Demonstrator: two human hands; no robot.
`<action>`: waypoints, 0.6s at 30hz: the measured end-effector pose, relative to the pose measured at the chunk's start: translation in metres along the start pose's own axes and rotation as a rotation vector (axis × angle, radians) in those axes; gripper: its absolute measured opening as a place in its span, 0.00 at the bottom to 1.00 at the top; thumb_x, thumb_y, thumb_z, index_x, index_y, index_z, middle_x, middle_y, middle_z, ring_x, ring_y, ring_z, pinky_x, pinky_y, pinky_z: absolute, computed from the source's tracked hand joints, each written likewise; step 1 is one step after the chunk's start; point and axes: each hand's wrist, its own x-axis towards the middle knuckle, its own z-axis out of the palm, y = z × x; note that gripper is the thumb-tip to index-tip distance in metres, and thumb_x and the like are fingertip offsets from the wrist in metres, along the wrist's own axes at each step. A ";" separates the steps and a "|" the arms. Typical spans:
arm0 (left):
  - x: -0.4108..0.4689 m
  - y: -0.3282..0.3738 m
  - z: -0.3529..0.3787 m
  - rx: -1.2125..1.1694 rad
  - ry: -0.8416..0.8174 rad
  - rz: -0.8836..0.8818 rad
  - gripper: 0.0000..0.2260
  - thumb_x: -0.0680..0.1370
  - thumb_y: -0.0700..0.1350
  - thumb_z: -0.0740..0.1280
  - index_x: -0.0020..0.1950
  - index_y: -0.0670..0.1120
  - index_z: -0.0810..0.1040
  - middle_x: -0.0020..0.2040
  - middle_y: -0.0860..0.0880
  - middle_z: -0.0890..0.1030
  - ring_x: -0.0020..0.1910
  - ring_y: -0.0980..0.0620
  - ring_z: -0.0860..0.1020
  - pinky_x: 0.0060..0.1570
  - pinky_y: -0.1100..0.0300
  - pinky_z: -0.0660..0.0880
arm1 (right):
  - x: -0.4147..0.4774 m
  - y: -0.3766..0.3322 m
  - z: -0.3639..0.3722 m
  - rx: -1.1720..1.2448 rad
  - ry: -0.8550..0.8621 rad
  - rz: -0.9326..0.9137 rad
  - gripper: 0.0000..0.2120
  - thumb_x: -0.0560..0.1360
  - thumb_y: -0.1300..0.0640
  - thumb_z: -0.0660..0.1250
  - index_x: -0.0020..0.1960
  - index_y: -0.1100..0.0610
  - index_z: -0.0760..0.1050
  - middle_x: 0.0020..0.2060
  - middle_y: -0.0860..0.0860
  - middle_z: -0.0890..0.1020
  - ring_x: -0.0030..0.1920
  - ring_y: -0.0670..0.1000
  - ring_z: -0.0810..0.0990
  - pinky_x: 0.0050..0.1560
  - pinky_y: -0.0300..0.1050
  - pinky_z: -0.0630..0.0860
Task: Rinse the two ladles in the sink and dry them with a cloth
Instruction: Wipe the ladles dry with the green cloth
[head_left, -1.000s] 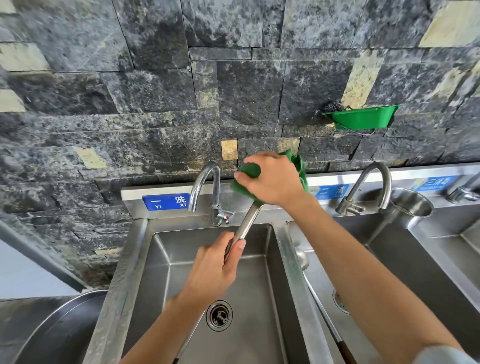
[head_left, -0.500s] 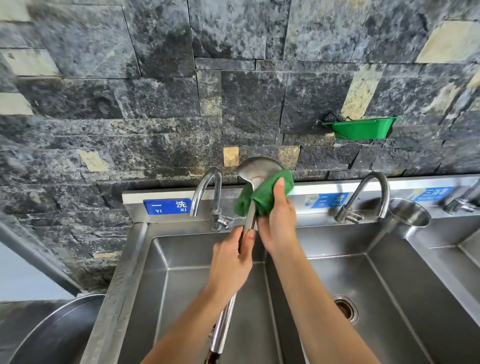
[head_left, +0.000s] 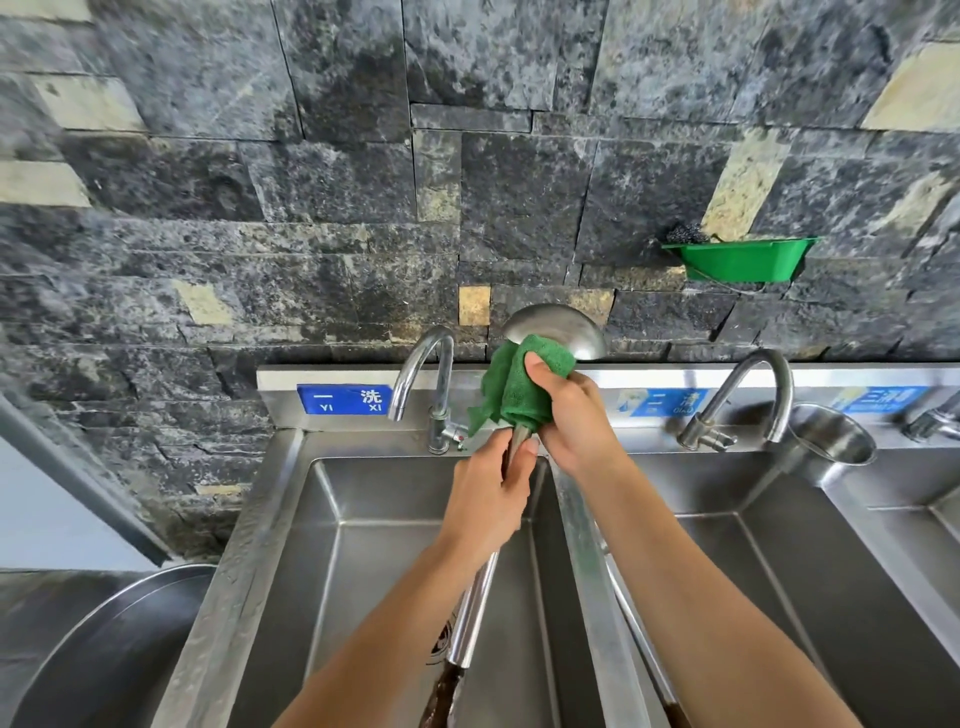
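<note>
steel sink (head_left: 249, 545) w/ 2 taps (head_left: 421, 364) below dark stone wall (head_left: 311, 182)

Left hand (head_left: 488, 499) round ladle (head_left: 562, 326) shaft, right hand (head_left: 571, 418) with green cloth (head_left: 514, 392) just above

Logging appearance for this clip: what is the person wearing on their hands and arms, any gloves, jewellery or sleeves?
Nothing worn shows. The left hand and right hand are bare: no gloves, rings, watch or bracelet. The left forearm and right forearm are uncovered to the frame's lower edge, no sleeve in view.
</note>
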 end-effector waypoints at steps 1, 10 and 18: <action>0.000 0.002 0.000 -0.061 -0.027 -0.033 0.11 0.82 0.54 0.59 0.46 0.49 0.73 0.33 0.45 0.79 0.23 0.45 0.77 0.22 0.53 0.75 | 0.001 -0.001 0.001 -0.016 0.011 -0.007 0.11 0.79 0.64 0.68 0.59 0.69 0.78 0.51 0.61 0.84 0.48 0.57 0.85 0.48 0.51 0.85; -0.035 -0.015 0.011 -0.314 -0.038 -0.137 0.14 0.82 0.51 0.62 0.45 0.41 0.76 0.30 0.48 0.75 0.24 0.52 0.72 0.26 0.59 0.69 | 0.020 -0.056 0.009 -0.004 0.017 -0.102 0.12 0.79 0.64 0.69 0.61 0.64 0.73 0.52 0.56 0.83 0.49 0.54 0.84 0.48 0.51 0.85; -0.010 -0.014 0.017 -0.263 0.104 -0.043 0.11 0.81 0.51 0.62 0.40 0.51 0.75 0.32 0.47 0.78 0.24 0.51 0.74 0.28 0.59 0.69 | -0.030 0.004 -0.007 -0.231 -0.151 -0.006 0.04 0.80 0.65 0.67 0.54 0.65 0.78 0.43 0.57 0.86 0.44 0.57 0.85 0.40 0.49 0.82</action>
